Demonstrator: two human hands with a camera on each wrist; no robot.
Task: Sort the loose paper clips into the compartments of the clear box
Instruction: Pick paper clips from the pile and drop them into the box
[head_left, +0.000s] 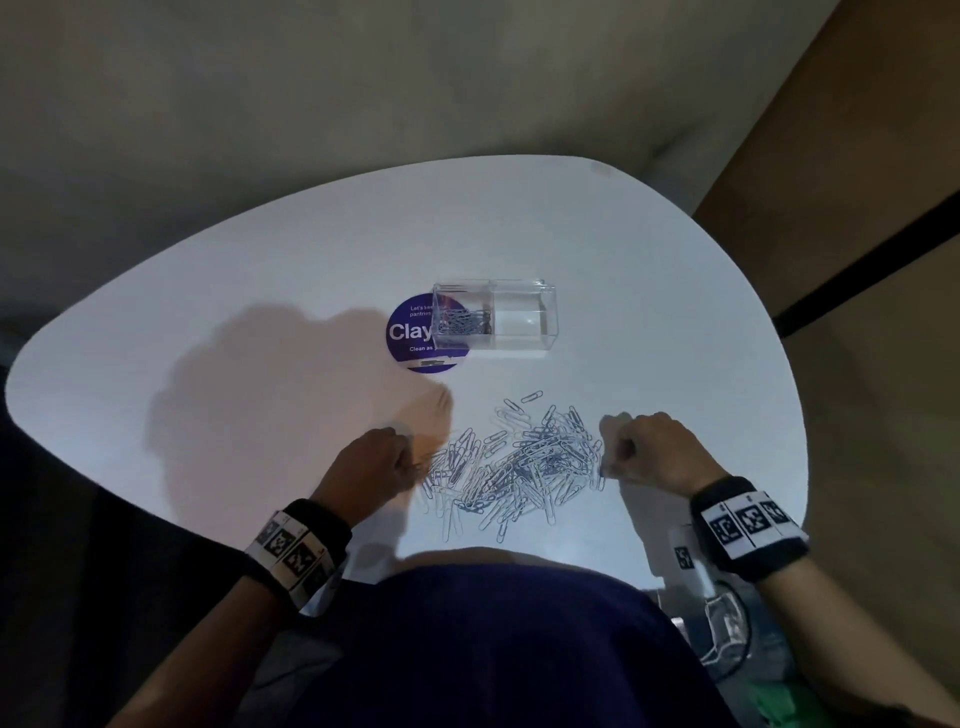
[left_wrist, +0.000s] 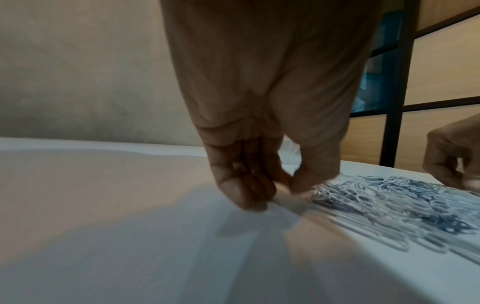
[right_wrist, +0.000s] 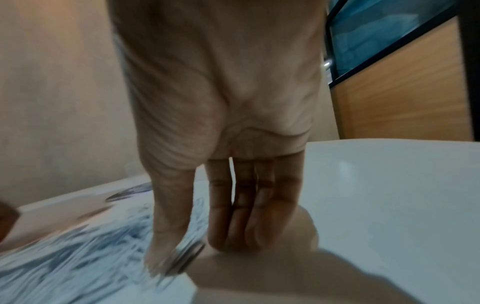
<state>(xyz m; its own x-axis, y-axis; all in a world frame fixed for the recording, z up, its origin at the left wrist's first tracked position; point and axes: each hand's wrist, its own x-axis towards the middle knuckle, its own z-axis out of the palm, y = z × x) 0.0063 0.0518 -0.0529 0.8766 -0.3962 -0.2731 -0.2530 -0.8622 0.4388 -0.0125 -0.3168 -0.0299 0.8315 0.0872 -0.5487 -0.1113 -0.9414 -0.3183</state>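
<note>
While both flank it, paper clips (head_left: 519, 462) lie between left hand (head_left: 371, 462) (curled) and right hand (head_left: 649, 449).

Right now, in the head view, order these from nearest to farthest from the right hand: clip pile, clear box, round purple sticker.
1. Clip pile: right beside the right hand, on its left, at the fingertips.
2. Clear box: farther up the table, ahead and left of the hand.
3. Purple sticker: farthest, partly under the box's left end.
</note>
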